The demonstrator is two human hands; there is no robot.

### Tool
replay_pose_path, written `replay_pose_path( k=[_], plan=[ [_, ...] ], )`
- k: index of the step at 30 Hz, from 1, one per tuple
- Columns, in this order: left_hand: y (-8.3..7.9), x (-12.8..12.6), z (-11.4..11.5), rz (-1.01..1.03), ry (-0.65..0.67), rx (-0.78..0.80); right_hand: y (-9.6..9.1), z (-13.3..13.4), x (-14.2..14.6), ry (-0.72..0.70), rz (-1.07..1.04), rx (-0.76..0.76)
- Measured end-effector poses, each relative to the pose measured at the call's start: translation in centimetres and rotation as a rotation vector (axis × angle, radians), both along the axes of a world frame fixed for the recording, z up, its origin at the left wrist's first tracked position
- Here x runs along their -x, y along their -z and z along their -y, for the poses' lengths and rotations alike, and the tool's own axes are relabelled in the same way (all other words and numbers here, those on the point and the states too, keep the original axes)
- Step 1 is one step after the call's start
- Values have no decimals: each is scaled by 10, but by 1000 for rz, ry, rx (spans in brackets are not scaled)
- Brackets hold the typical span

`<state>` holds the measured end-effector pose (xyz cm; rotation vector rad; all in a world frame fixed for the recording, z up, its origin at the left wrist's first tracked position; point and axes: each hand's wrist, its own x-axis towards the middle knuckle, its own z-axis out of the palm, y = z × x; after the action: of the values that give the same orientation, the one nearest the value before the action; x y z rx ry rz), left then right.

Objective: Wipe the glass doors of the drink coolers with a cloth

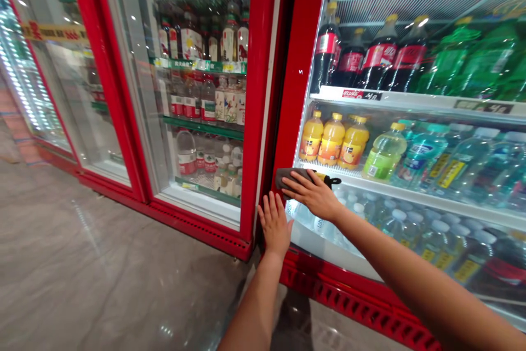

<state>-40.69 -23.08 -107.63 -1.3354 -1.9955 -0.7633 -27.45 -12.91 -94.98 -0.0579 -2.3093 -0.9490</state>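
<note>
My right hand [311,193] presses a dark grey cleaning pad [283,178] against the left side of the right-hand fridge's front. Its fingers lie flat across the pad, and a yellow and black end with a black loop sticks out to the right. Just below and to the left, my left hand [274,225] is spread open with straight fingers, on or just in front of the red frame [290,121]; I cannot tell whether it touches. Nothing shows in that hand. Behind the pad are orange juice bottles [330,140] on a shelf inside the fridge.
Cola bottles [380,52] and green bottles [452,58] fill the shelf above, and water bottles [438,239] stand below. To the left is another red-framed fridge [257,93] with drinks behind glass. A shiny grey floor [123,274] runs in front of the fridges.
</note>
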Motion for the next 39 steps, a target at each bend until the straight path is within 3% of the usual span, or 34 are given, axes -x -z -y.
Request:
replay_pose_path(
  k=[3,5,7,11,13,18,20,27,30,34,36,39],
  plan=[
    [-2,-2,-1,6,-23,15,-28,0,10,89,-163,76],
    [-2,-3,-3,13,-25,27,-35,1,18,121,-235,110],
    [1,-3,-3,26,-22,37,-23,3,23,99,-201,97],
    [15,1,-1,46,15,82,23,5,20,-6,-13,19],
    [22,3,0,45,29,102,27,4,17,-33,37,-1],
    [31,-4,-3,68,-7,82,-25,2,19,63,-154,85],
    [35,-8,-6,80,-17,78,-32,3,24,87,-202,117],
    [53,0,-1,49,11,121,36,5,25,-40,46,13],
    [57,4,3,42,12,130,24,5,22,-16,23,13],
    [59,1,2,51,-8,117,1,10,27,97,-169,96],
    [62,0,1,53,-17,118,13,13,31,92,-181,106],
    [69,2,2,50,-9,137,47,14,34,19,-89,72]
  ],
)
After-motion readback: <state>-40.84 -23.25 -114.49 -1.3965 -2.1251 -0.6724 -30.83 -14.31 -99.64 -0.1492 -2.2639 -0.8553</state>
